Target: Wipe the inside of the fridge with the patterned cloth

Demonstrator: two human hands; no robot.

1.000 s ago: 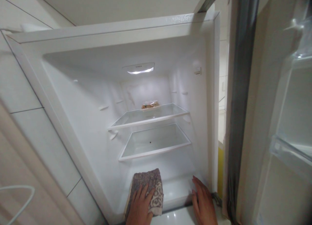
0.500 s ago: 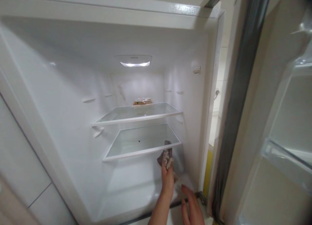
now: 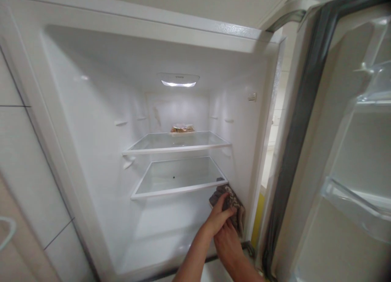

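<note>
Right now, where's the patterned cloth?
In the head view, the cloth is lower right, by the right front corner of the lower shelf, at the left hand.

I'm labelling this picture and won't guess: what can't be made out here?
All in the head view:
- Right hand: fingertips hidden by left hand and cloth
- Package: contents too small, blurred
- Dark spot on lower shelf: too small
- Lamp: lettering too small
- Door: cut off by right edge
</note>
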